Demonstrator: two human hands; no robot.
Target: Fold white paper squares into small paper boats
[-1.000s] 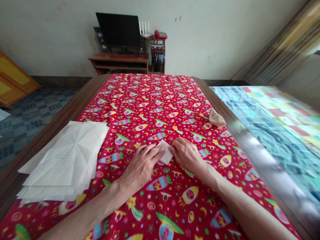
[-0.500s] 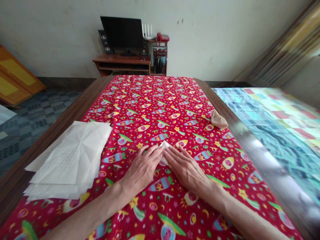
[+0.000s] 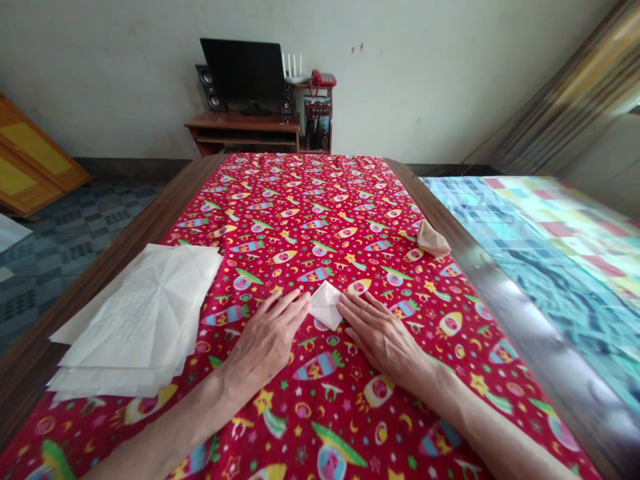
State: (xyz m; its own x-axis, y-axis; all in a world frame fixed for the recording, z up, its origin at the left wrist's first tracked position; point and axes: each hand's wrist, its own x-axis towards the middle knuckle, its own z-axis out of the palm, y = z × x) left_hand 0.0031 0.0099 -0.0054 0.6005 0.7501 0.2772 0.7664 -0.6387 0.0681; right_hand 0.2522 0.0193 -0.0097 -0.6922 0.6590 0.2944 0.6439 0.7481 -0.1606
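Observation:
A small folded white paper [image 3: 326, 305] lies flat on the red patterned tablecloth [image 3: 320, 220]. My left hand [image 3: 265, 340] rests flat on the cloth just left of it, fingers stretched out, fingertips at the paper's left edge. My right hand [image 3: 383, 337] lies flat on the right side, fingers extended and touching the paper's right edge. Neither hand grips anything.
A stack of creased white sheets [image 3: 137, 317] lies at the left of the table. A small beige folded paper piece [image 3: 433, 239] sits near the right edge. Behind the table stands a wooden desk [image 3: 245, 127] with a monitor [image 3: 243, 63] and a red telephone. A colourful bed [image 3: 550, 247] runs along the right.
Both hands have slid apart off the folded paper, so more of it shows between the fingertips now. The view shifted slightly.

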